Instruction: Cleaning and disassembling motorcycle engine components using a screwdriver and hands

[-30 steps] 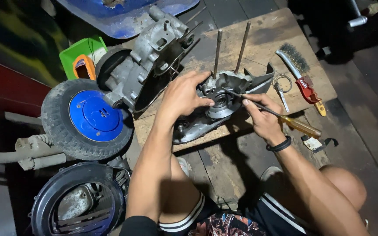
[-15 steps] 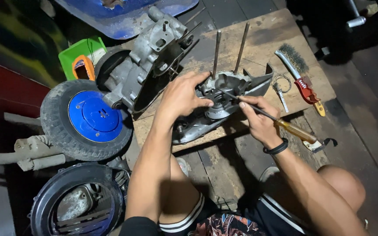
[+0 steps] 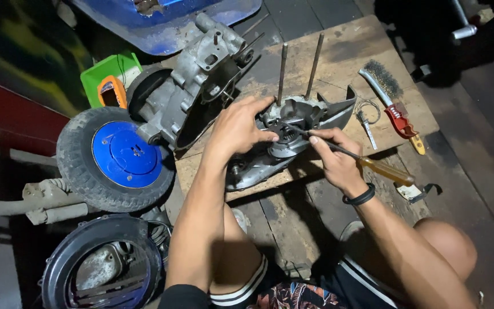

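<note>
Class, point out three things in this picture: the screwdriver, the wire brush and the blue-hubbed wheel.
screwdriver [image 3: 385, 170], head view, on its amber handle.
wire brush [image 3: 379, 74], head view, on its bristles.
blue-hubbed wheel [image 3: 126, 154], head view, on the blue hub.

The engine casing [image 3: 293, 134] was a grey, grimy cast-metal shell lying on its side near the middle of the wooden board [image 3: 350, 51], its open cavity facing up. Two long threaded studs [image 3: 282, 71] stood upright from its far side, leaning slightly apart. A round gear sat in the cavity. The screwdriver [image 3: 373, 163] had a yellow-brown handle and a thin dark shaft, slanted from the right with its tip inside the cavity.
</note>
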